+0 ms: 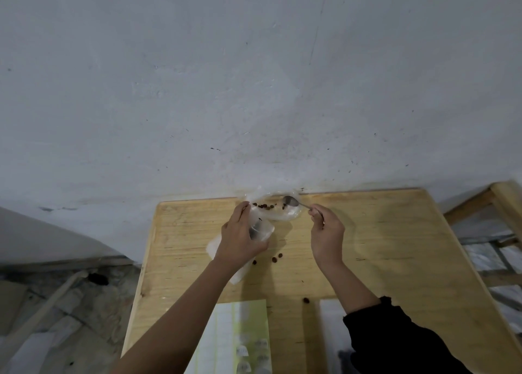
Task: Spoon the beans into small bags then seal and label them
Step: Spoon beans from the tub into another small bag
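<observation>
While the left hand (240, 239) curls its fingers round a small clear bag (262, 229) and holds it just above the wood, the right hand (327, 236) pinches the handle of a metal spoon (291, 201). The spoon's bowl reaches away from the person to the far edge of the tabletop (381, 232). There it sits at the mouth of a large clear plastic bag (285, 215) lying against the wall (254, 91). A thin scatter of brown beans (264, 205) shows inside that large bag, just beyond the left hand's fingertips and just left of the spoon bowl. The small bag has something dark inside, but blur hides what it is.

Both hands work near the middle of the far edge, the left one close beside the large bag and the right one a little to its right. Between the two wrists, a few loose beans (276, 257) lie on the bare wood, and one more rests nearer the person. Under the left hand and wrist lies a pale pile of thin plastic (213, 249), probably empty bags.

At the near edge a label sheet (243, 331) with green stripes lies between the forearms. A white sheet (330, 325) lies beside it, partly under the right arm's black sleeve (395, 342).
</observation>
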{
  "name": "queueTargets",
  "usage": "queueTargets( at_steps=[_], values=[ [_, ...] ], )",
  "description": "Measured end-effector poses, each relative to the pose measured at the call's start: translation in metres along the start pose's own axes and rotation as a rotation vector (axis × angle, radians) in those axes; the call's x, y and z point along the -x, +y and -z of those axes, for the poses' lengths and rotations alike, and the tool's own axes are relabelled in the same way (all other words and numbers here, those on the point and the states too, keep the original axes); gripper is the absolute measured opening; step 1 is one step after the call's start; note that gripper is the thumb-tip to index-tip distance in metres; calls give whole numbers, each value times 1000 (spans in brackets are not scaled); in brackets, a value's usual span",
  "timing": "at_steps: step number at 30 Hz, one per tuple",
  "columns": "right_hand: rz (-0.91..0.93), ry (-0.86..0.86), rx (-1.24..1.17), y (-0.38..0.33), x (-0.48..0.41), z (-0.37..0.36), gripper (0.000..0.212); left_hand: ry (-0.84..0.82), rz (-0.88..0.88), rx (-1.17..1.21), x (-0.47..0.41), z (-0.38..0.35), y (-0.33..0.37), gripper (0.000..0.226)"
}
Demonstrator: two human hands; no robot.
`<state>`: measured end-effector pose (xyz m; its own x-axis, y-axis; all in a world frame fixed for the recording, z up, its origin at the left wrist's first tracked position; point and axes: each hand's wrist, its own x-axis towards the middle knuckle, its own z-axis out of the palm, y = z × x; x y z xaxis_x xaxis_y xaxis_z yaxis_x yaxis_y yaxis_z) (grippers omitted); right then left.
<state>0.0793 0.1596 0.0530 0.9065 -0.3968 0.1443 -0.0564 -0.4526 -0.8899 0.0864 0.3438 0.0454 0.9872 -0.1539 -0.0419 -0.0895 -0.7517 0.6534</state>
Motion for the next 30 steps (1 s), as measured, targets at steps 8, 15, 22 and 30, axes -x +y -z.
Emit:
queueTargets(
  at_steps=[8,15,22,30],
  values=[
    [-207,-5,-128,3,-4,-6,20,41,-35,-63,-1,-7,-1,87],
    [-214,-32,-219,-1,-3,-8,22,-64,63,-87,1,-10,-6,67],
    [-130,8,-239,-9,-6,-9,22,-237,146,-117,0,-12,-10,60],
    [-36,-115,-335,-22,-1,-14,24,-302,205,-66,-3,-12,-12,78]
  ],
)
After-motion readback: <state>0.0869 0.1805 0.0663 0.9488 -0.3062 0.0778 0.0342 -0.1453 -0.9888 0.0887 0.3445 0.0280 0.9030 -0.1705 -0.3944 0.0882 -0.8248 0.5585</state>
